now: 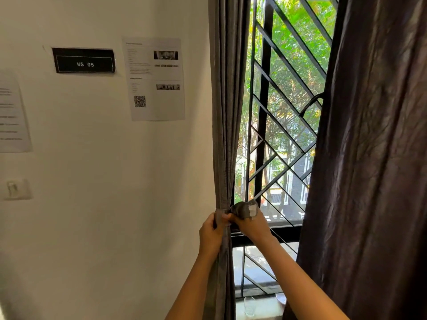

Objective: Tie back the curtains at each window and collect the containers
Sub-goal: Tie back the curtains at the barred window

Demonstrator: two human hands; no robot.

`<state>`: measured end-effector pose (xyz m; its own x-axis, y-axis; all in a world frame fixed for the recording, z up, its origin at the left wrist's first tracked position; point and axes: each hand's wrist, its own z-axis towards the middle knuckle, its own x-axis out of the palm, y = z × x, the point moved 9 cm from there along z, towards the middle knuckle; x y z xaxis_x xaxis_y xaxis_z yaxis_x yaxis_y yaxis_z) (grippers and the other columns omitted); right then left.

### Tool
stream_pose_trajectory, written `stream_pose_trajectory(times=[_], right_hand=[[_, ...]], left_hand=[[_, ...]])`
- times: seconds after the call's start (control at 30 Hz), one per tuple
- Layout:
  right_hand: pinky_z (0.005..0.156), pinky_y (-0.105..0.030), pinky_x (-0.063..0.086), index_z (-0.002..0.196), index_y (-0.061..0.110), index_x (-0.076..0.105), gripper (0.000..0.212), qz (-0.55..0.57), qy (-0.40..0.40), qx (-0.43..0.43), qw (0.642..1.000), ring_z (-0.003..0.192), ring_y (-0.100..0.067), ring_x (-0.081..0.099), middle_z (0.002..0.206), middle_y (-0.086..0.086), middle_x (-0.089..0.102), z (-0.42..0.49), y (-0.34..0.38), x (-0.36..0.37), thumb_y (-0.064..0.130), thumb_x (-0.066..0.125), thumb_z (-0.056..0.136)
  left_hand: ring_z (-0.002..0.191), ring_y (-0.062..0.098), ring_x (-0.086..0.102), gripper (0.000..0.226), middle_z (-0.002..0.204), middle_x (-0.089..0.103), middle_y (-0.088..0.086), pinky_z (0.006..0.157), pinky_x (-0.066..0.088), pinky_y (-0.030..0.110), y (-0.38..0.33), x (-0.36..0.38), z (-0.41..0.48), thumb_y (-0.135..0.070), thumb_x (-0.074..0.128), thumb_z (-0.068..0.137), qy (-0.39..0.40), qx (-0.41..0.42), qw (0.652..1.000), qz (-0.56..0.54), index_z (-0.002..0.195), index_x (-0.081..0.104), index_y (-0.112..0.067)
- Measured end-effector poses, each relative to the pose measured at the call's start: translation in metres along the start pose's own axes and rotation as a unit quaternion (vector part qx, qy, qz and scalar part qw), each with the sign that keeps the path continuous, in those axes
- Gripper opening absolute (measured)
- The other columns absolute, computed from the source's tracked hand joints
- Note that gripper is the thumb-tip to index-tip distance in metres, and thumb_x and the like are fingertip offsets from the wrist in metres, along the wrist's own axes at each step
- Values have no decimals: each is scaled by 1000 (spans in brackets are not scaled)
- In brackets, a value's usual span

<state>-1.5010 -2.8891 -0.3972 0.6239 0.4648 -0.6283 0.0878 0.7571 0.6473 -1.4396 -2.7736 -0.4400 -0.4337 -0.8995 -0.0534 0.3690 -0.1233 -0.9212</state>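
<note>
Two curtains at one window (pixel 262 135). The left curtain (pixel 225 112) is grey and gathered into a narrow bunch along the window's left edge. The right curtain (pixel 374 158) is darker, hangs loose and covers the window's right side. One tieback strap (pixel 245 210) of grey fabric with a pale patch sits at the bunch, low in front of the window. Two hands are in view, both raised at the window's lower left and pressed close together, touching. The left hand (pixel 211 234) grips the gathered left curtain, fingers curled round the fabric. The right hand (pixel 251 225) pinches the tieback strap, whose loose end sticks up above the knuckles. One black diagonal grille (pixel 288 65) fills the window, with green trees behind it. One sill (pixel 265 308) runs below the window with one clear glass container (pixel 249 307) standing on it. One pale round object (pixel 280 297) sits just right of the glass, half hidden by the right curtain; cannot tell what it is. On the wall left of the window: one black sign (pixel 84 60) reading "WS 05", one printed sheet (pixel 157 79) with a QR code, one second sheet (pixel 12 114) farther left and cut by the frame edge, and one wall switch (pixel 17 189) below it.
</note>
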Motion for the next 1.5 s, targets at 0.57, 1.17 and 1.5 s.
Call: stream_pose_trajectory(times=[0.57, 1.17, 1.5], right_hand=[[85, -38, 53, 88, 16, 67, 38, 219, -23, 105, 970, 90, -20, 65, 87, -6, 69, -1, -23, 14, 45, 79, 67], [62, -32, 51, 87, 7, 63, 12, 423, -69, 163, 889, 71, -21, 60, 79, -13, 64, -5, -20, 29, 15, 72, 83], [49, -28, 57, 98, -10, 60, 15, 605, 20, 331, 724, 54, -23, 69, 67, -18, 70, -47, -22, 103, -1, 62, 86]], left_hand=[[109, 22, 49, 66, 122, 47, 8, 88, 48, 29, -10, -19, -17, -28, 78, 74, -154, 71, 946, 278, 126, 41, -9], [67, 17, 62, 26, 71, 66, 4, 61, 49, 19, 21, -38, -5, -34, 63, 89, -121, -133, 984, 7, 79, 66, -9], [79, 27, 67, 31, 92, 71, 15, 69, 57, 36, 40, -30, -5, -30, 72, 80, -86, -309, 916, -240, 94, 69, -2]])
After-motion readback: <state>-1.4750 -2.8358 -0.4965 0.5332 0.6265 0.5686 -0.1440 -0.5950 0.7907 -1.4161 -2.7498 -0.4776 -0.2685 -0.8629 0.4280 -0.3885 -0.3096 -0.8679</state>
